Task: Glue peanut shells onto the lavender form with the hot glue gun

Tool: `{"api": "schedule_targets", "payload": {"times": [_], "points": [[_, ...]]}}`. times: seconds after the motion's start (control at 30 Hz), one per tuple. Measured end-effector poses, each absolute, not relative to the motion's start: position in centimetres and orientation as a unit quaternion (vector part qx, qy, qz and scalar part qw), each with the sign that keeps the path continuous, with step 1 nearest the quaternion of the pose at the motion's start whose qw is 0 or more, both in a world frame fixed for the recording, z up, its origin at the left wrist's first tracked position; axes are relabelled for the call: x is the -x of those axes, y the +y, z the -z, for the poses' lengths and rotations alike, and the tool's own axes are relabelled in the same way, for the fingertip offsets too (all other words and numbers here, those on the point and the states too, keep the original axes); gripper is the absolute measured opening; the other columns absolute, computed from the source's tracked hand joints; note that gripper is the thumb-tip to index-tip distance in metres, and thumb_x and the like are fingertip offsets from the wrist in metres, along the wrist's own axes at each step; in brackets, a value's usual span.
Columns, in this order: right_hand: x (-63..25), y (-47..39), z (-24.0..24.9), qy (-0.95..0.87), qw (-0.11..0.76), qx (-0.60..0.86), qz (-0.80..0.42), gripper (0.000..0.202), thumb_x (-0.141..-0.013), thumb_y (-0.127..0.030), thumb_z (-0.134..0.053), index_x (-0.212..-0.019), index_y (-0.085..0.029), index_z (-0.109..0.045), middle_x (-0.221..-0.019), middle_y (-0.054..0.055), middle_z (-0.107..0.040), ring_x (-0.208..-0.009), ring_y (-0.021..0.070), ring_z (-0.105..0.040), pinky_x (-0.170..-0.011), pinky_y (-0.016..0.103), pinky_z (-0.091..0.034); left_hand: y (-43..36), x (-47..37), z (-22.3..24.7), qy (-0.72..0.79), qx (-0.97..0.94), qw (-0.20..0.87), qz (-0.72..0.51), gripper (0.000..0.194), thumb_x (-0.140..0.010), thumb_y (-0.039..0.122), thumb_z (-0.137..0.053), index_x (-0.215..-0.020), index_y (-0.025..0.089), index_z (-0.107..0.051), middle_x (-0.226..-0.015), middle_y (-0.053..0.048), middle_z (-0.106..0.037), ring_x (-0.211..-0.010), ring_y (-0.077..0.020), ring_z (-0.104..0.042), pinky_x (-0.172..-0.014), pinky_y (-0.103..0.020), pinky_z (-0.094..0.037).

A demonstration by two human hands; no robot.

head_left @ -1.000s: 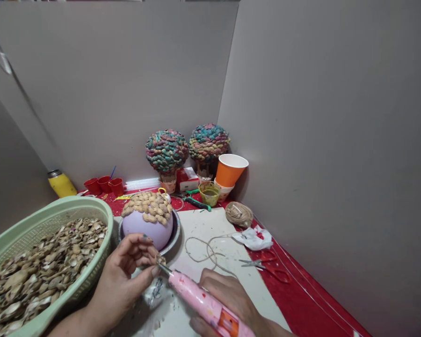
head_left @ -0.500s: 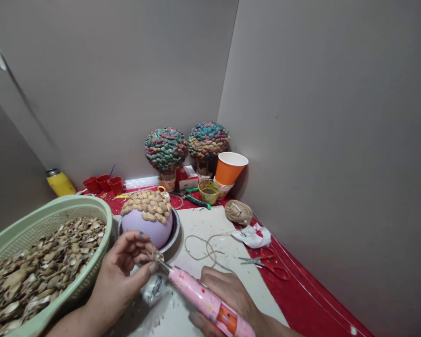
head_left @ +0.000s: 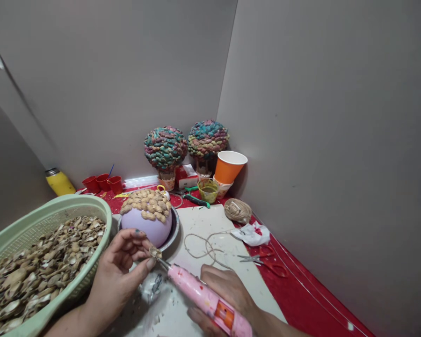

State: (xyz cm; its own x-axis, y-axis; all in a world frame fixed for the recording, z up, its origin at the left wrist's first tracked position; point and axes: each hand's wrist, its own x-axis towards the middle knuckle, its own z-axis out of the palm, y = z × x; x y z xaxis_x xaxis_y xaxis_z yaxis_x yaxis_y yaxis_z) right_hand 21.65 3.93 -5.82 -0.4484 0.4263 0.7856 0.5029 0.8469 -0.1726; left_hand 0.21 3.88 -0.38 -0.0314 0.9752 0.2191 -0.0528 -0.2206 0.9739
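Observation:
Between thumb and fingertips, my left hand [head_left: 121, 271] pinches a small peanut shell [head_left: 156, 253]. My right hand [head_left: 228, 295] is wrapped round a pink glue gun [head_left: 196, 290], whose metal nozzle is at the shell. Just beyond my left hand, a lilac ball [head_left: 145, 227] sits in a metal bowl [head_left: 177, 229]; peanut shells cover its top. A green basket [head_left: 107, 215] of peanut shells stands at the left.
Red-handled scissors [head_left: 275, 267], a crumpled tissue [head_left: 252, 235] and a twine ball [head_left: 237, 210] lie at the right. Behind are pliers [head_left: 196, 201], orange paper cups [head_left: 229, 167], two colourful shell-covered balls [head_left: 165, 149], red cups [head_left: 115, 185] and a yellow bottle [head_left: 59, 182].
The shell in my left hand has tilted and shows more of its surface beside the nozzle. Both hands have otherwise barely moved, and the view has shifted slightly.

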Motion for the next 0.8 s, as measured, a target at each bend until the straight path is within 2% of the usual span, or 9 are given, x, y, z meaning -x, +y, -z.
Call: {"api": "schedule_targets", "payload": {"times": [0.23,0.37,0.57,0.8], "points": [[-21.3,3.9,4.2,-0.850,0.440,0.284,0.062,0.037,-0.097,-0.033,-0.034,-0.061,-0.022,-0.038,-0.048,-0.004,-0.037,-0.041,0.0119,-0.034,-0.040,0.029,-0.018,3.9,-0.1,0.6,0.433,-0.534,0.441,-0.577,0.033,-0.071,0.011,-0.076,-0.095,0.021,-0.057,-0.082,0.001,-0.068,-0.075,-0.0116,-0.065,-0.071,-0.019,-0.055],[-21.5,3.8,4.9,-0.858,0.426,0.285,0.048,0.036,-0.096,-0.032,-0.032,-0.063,-0.022,-0.041,-0.051,-0.003,-0.037,-0.043,0.0131,-0.033,-0.041,0.030,-0.019,4.0,0.0,0.8,0.437,-0.534,0.439,-0.575,0.031,-0.072,0.013,-0.075,-0.096,0.021,-0.057,-0.082,0.001,-0.067,-0.075,-0.0111,-0.065,-0.071,-0.018,-0.055],[-22.0,3.8,5.7,-0.860,0.421,0.288,0.010,0.031,-0.093,-0.034,-0.040,-0.065,-0.022,-0.040,-0.055,-0.003,-0.038,-0.047,0.0134,-0.036,-0.044,0.030,-0.019,4.1,0.0,0.6,0.440,-0.528,0.435,-0.582,0.032,-0.071,0.015,-0.077,-0.096,0.021,-0.057,-0.082,0.000,-0.067,-0.074,-0.0122,-0.065,-0.071,-0.020,-0.055],[-21.9,3.8,4.9,-0.859,0.427,0.280,0.030,0.037,-0.098,-0.035,-0.032,-0.064,-0.022,-0.039,-0.052,-0.003,-0.040,-0.043,0.0134,-0.038,-0.042,0.030,-0.020,4.0,0.1,1.0,0.441,-0.525,0.433,-0.585,0.032,-0.072,0.016,-0.077,-0.097,0.022,-0.057,-0.083,0.000,-0.067,-0.076,-0.0119,-0.065,-0.072,-0.019,-0.055]]}}
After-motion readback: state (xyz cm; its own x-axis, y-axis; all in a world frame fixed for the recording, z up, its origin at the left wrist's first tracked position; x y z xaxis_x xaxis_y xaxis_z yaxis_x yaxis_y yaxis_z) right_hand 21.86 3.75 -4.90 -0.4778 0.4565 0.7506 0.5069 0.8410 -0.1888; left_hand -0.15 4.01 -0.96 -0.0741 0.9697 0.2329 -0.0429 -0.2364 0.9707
